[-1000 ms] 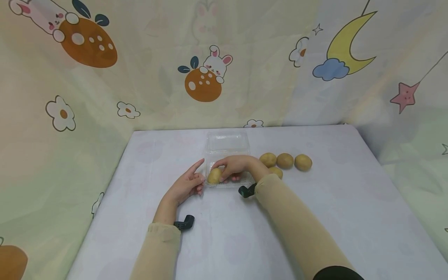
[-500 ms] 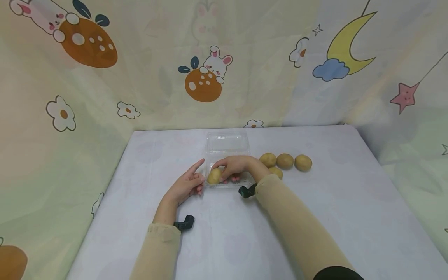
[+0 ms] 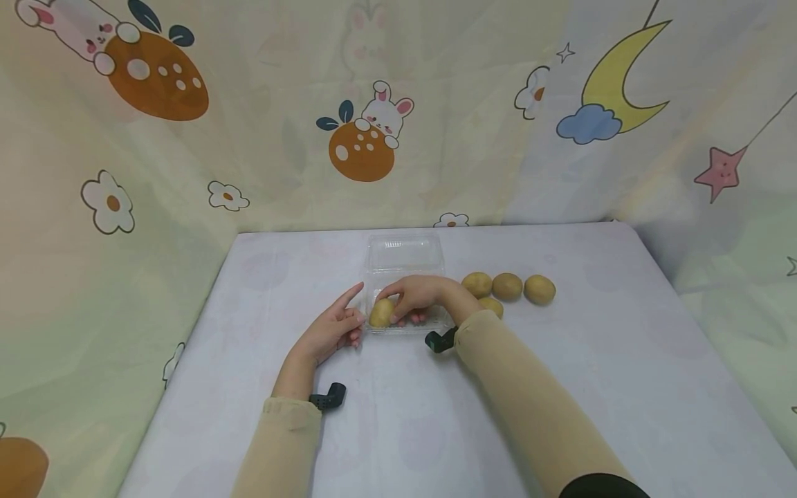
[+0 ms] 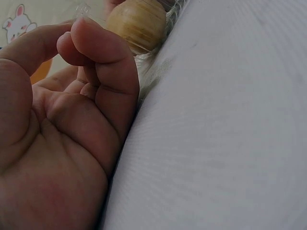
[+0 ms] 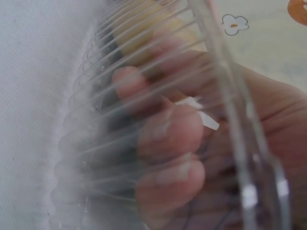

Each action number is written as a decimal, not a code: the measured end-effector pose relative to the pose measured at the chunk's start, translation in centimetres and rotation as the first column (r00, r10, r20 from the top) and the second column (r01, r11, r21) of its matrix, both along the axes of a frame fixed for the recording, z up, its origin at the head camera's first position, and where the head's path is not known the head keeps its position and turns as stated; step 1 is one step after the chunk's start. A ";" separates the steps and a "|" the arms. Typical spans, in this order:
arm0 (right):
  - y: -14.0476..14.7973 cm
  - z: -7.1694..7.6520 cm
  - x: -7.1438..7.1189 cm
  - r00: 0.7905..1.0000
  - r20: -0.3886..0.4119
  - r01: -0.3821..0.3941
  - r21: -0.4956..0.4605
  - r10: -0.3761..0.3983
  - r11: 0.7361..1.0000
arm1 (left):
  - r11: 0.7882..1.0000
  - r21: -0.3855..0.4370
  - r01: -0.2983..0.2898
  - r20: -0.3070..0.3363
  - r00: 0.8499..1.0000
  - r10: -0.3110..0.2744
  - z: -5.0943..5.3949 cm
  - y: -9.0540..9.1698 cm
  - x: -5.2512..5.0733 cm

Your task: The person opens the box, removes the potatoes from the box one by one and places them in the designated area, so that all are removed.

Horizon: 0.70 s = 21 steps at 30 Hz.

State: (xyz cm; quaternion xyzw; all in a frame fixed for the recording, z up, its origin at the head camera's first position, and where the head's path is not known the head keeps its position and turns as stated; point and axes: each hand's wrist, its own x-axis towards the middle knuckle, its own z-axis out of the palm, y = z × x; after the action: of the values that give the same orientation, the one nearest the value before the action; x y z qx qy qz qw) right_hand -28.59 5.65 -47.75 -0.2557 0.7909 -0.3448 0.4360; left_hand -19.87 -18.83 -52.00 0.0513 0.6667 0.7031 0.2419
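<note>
My right hand (image 3: 417,293) reaches into a clear plastic clamshell box (image 3: 405,254) and grips a yellow-brown potato (image 3: 382,313) at its front left corner. Through the ribbed box wall (image 5: 216,72), the right wrist view shows the fingers and part of the potato. My left hand (image 3: 333,332) is beside the box's left side, index finger extended and the other fingers curled, nothing visible in its palm. In the left wrist view, the potato (image 4: 139,24) appears just beyond its curled fingertips (image 4: 91,36). Whether this hand touches the box is unclear.
Three potatoes (image 3: 507,286) form a row right of the box, and another potato (image 3: 492,306) is partly hidden behind my right wrist. The box's open lid lies toward the back of the white-covered table (image 3: 398,415). A printed cloth (image 3: 280,138) hangs behind.
</note>
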 end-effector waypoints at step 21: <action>0.3 1.7 -0.1 0.995 -0.097 -0.003 0.006 0.004 1.000 | 1.000 0.000 0.001 -0.002 1.000 -0.001 0.2 0.1 0.1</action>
State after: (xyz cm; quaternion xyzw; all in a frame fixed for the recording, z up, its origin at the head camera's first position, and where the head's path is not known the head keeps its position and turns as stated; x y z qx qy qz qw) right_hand -28.66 5.90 -46.01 -0.2723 0.8117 -0.3289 0.3985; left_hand -19.81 -18.77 -51.77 0.0526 0.6668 0.7030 0.2415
